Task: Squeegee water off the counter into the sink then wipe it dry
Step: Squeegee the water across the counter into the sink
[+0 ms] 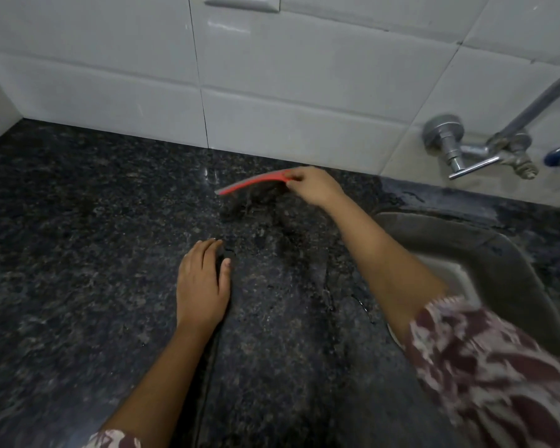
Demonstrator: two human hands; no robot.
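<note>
A red squeegee [253, 183] with a grey blade edge hangs just above the dark speckled granite counter [78, 237], near the back wall. My right hand [314, 189] grips its right end, fingers curled round it. My left hand [202, 282] rests flat on the counter nearer to me, fingers straight and holding nothing. A wet patch and thin water streaks [337, 279] show on the stone between the squeegee and the sink [485, 250], which lies at the right, partly hidden by my right forearm.
White wall tiles [288, 92] run along the back of the counter. A metal tap [479, 150] with a lever and a long spout is fixed to the wall above the sink. A seam in the counter [214, 350] runs toward me.
</note>
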